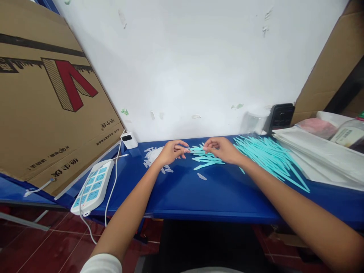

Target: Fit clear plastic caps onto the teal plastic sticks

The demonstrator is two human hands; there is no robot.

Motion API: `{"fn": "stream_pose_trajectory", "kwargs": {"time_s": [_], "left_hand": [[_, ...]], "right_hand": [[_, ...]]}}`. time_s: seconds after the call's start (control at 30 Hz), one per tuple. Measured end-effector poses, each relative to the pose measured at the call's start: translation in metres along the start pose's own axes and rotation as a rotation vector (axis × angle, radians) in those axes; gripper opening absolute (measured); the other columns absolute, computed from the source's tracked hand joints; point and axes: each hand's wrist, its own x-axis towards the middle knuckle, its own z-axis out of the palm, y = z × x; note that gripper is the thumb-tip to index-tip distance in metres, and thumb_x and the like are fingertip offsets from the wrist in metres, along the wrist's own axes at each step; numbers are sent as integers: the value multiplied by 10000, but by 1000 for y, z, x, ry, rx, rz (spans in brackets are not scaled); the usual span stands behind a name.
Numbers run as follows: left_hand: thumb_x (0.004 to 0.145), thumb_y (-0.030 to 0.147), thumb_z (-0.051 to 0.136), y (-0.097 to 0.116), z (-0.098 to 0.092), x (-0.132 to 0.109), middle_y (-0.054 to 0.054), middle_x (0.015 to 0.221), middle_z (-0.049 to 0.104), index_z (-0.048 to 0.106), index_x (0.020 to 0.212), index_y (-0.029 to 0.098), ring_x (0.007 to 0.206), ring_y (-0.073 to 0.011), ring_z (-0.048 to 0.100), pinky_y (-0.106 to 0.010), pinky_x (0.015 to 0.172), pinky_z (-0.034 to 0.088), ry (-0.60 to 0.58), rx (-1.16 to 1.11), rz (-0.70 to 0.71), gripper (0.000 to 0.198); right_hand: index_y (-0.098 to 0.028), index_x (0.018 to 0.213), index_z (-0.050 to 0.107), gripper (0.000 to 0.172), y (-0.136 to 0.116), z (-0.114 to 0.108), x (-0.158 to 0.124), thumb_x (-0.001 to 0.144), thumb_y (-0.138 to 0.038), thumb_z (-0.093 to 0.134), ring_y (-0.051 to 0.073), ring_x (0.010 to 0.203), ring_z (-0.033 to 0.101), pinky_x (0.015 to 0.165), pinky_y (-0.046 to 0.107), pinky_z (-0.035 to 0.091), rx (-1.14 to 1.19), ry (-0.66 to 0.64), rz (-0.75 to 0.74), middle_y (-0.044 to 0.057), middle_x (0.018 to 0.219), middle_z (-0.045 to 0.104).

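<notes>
Pinching a teal stick (196, 149) between left hand (170, 152) and right hand (221, 149), with each closed on one end, right by a small teal pile (207, 160). Having clear pieces (152, 156) beside the left hand, a bigger teal heap (269, 157) beside the right, and one stray clear piece (201, 176) (alone, nearer the edge) on the blue worktop (187, 193). Farther out, having a power strip (93, 185) and carton (31, 121) at left, a wall (184, 68) behind, a white stack (318, 161) at right.

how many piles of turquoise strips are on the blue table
2: a smaller pile by the right hand, which may hide part of it, and a larger pile farther right.
</notes>
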Motion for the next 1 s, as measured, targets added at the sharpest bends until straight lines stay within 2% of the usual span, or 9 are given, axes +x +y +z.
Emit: {"fn": "stream_pose_trajectory", "kwargs": {"time_s": [0.23, 0.37, 0.57, 0.73, 0.8, 0.9, 0.93, 1.0], "left_hand": [[853, 508, 762, 6, 1, -2, -158, 1007, 793, 649, 1141, 145, 702, -205, 751, -262, 592, 523, -12, 11, -1, 477], [840, 517, 771, 9, 1, -3, -158, 974, 795, 659, 1065, 139, 685, -202, 749, -265, 597, 525, -16, 22, -22, 454], [832, 517, 778, 13, 12, -7, -153, 931, 796, 640, 934, 137, 700, -205, 759, -245, 593, 509, -95, -19, -25, 417], [852, 531, 748, 12, 22, -7, -149, 928, 791, 669, 935, 134, 730, -215, 757, -255, 597, 517, -70, -8, 5, 413], [865, 534, 730, 12, 24, -5, -128, 911, 787, 689, 982, 146, 764, -214, 748, -268, 632, 531, 3, 40, 39, 407], [849, 525, 742, 14, 19, -5, -82, 878, 765, 726, 987, 180, 764, -192, 701, -275, 680, 518, 155, 277, 142, 373], [836, 525, 753, 16, 16, -6, -67, 838, 748, 736, 955, 185, 730, -179, 673, -271, 664, 501, 169, 350, 164, 361], [800, 538, 780, 21, 11, -9, -43, 733, 696, 744, 876, 183, 655, -160, 615, -263, 613, 464, 77, 398, 164, 365]], "right_hand": [[-181, 912, 709, 371, -5, 0, -1, 859, -548, 703, 194, 747, 685, 659, 305, 518, 32, -13, -6, 74, 826, 766], [-182, 902, 722, 386, -7, -1, -2, 849, -564, 708, 196, 739, 677, 649, 309, 521, 36, -8, -16, 77, 827, 764], [-173, 865, 734, 388, -14, 9, -6, 819, -558, 742, 167, 668, 635, 568, 279, 490, 113, -62, -13, 69, 795, 746], [-167, 849, 727, 386, -14, 11, -6, 810, -549, 754, 143, 604, 602, 537, 269, 472, 152, -57, 9, 67, 788, 747], [-174, 870, 727, 374, -8, 7, -3, 821, -545, 740, 152, 625, 619, 573, 280, 488, 117, -43, 17, 66, 808, 757], [-190, 871, 727, 334, 7, -3, 3, 856, -522, 701, 185, 747, 676, 762, 325, 526, -25, 37, -8, 54, 805, 759], [-192, 873, 730, 325, 12, -7, 4, 861, -515, 692, 196, 787, 684, 815, 340, 520, -83, 60, -10, 55, 815, 761], [-192, 884, 739, 321, 21, -13, 6, 858, -508, 685, 211, 818, 678, 828, 356, 508, -188, 65, 8, 64, 857, 769]]}}
